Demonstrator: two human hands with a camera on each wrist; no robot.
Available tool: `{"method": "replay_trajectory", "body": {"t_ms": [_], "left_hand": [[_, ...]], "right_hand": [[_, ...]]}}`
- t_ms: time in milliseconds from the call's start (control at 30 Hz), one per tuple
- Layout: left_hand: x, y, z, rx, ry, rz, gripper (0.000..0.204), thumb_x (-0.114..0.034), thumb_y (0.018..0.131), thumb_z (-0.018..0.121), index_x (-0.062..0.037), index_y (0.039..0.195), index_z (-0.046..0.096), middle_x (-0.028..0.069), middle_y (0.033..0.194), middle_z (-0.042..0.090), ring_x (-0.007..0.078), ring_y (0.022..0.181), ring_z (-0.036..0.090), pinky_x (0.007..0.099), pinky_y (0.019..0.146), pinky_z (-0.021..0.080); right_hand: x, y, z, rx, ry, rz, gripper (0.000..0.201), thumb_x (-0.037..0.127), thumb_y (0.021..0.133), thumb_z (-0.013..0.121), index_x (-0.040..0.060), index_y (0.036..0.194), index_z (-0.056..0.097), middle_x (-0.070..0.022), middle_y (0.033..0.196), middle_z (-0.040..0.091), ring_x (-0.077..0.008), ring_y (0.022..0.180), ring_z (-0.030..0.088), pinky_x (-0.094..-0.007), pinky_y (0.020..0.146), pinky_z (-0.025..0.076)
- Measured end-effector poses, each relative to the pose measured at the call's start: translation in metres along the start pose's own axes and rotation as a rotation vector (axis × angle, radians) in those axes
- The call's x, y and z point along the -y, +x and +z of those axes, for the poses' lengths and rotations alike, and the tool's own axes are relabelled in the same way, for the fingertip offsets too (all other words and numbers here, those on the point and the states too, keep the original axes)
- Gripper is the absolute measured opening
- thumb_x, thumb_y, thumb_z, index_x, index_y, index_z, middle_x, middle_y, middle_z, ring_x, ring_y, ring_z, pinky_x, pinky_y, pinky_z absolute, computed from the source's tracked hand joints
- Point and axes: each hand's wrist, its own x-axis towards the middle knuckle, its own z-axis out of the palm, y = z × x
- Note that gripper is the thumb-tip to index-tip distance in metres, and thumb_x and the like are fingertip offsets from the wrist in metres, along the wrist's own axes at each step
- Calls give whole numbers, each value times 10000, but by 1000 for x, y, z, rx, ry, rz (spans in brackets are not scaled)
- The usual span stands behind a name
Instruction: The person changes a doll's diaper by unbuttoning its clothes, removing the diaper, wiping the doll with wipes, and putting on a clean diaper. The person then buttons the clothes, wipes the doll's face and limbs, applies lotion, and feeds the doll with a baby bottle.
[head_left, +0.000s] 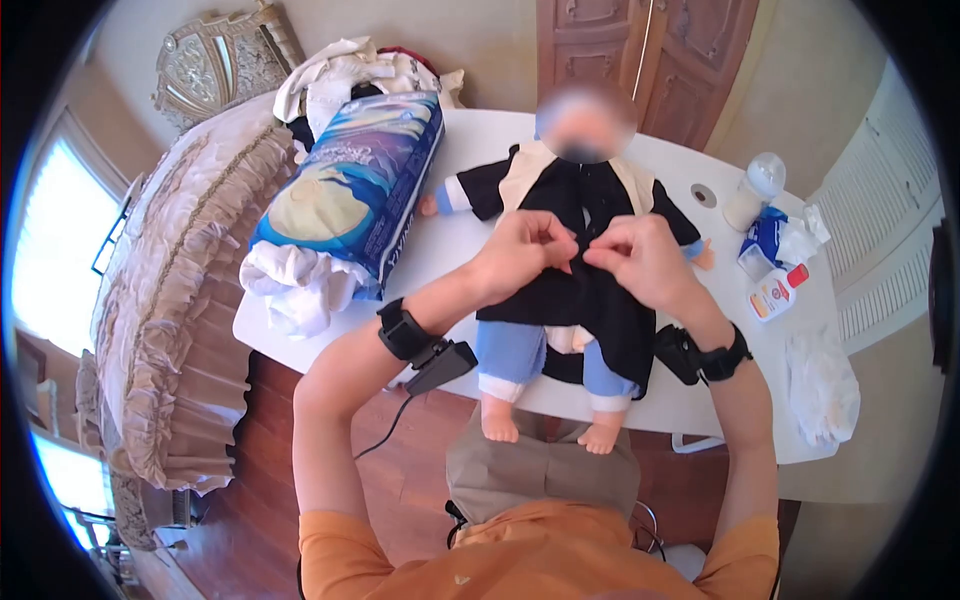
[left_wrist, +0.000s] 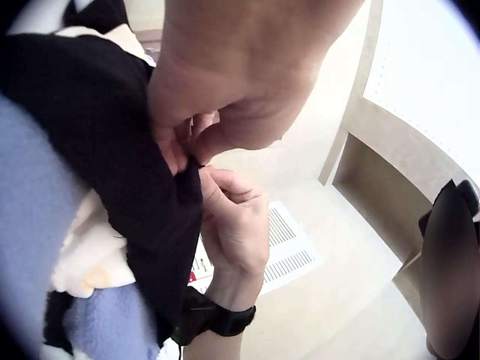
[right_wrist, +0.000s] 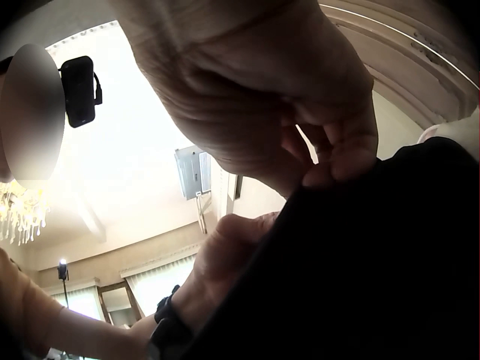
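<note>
A doll in a black garment (head_left: pixel 620 310) with cream panels and blue-and-white sleeves and legs lies on its back on the white table, feet toward the person. At the garment's front, the left hand (head_left: pixel 525 255) pinches the black cloth between thumb and fingers. Close beside it, the right hand (head_left: pixel 645 262) pinches the cloth's other side. In the left wrist view the left hand (left_wrist: pixel 240 82) and right hand (left_wrist: pixel 234 225) nearly meet at the black cloth (left_wrist: pixel 97 120). The right wrist view shows the right hand (right_wrist: pixel 270 97) gripping the dark cloth edge (right_wrist: pixel 360 255); fingertips partly hide the fastening spot.
On the white table (head_left: pixel 470 140), a blue diaper pack (head_left: pixel 350 190) and white cloths (head_left: pixel 300 285) lie at left. To the right are a baby bottle (head_left: pixel 752 195), a blue packet (head_left: pixel 765 235), a white bottle with red cap (head_left: pixel 775 295) and a plastic bag (head_left: pixel 820 385).
</note>
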Motion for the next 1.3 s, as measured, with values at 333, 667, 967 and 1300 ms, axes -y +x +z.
{"method": "replay_trajectory", "body": {"t_ms": [333,667,967,1300], "left_hand": [[-5,0,-7,-104,-62,33,118,-20,756,565,-58,672,491,23,763,515,65,610,476,175,548,376],[-33,-35,-65,-115,273,-80,124,-31,691,536,-33,810,503,4,715,517,76,635,492,196,541,401],[-43,-41,-83,-190,1250,29,280,-32,667,510,-11,944,545,182,839,586,369,849,539,408,766,423],[-27,31,-26,247,1152,390,364,-69,819,433,-95,1182,446,142,1324,319,313,1205,318,350,952,307]], "right_hand": [[-14,-6,-21,-72,160,159,92,59,741,613,-32,732,599,10,593,544,-31,523,478,-180,464,370],[-56,-59,-77,-41,-219,341,148,94,629,611,-44,625,557,-64,532,531,-130,483,498,-261,482,394],[-34,-34,-63,36,-259,238,273,99,723,581,9,980,561,-140,895,570,-267,762,560,-330,695,436],[-66,28,-13,59,-410,-219,368,24,790,453,5,1157,459,-103,1295,375,-278,1219,312,-333,974,293]]}}
